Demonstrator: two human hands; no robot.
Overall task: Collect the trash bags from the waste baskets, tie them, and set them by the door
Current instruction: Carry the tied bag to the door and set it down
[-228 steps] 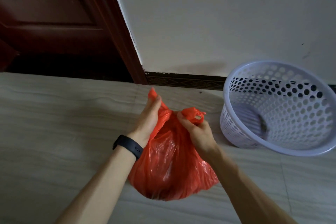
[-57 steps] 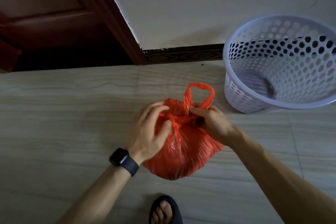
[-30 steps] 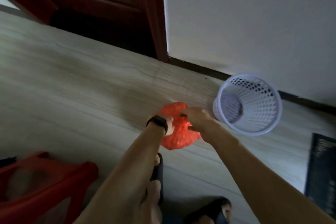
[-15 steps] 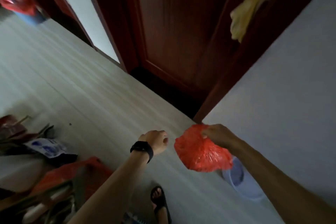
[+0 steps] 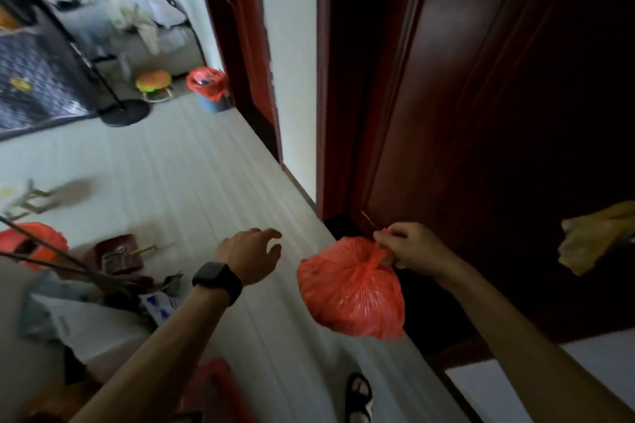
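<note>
Now, at far left, loose clutter (image 5: 113,271) lies on the floor (image 5: 192,182); it is no part of the job. Further back, beside a door frame, a second waste basket (image 5: 215,104) stands with its red liner (image 5: 206,80) in place, not yet collected.

Left hand (image 5: 252,256): it has let go of the bag it was helping to knot moments ago. It now hangs free over the floor, fingers loosely spread, grasping nothing. A dark watch (image 5: 217,280) sits on the wrist.

Red trash bag (image 5: 354,288): it has left the floor, where it sat during tying. It hangs in the air with its neck gathered to a twist, close in front of the dark wooden door (image 5: 481,113).

Right hand (image 5: 409,249): it pinches that gathered neck and carries the whole load alone.

At far right a yellow cloth (image 5: 598,237) hangs against the door. The white basket this bag came from is out of view.

Judgement: tying appears complete on this bag. Setting it down by the door is the step in hand, and the far basket remains outstanding.
</note>
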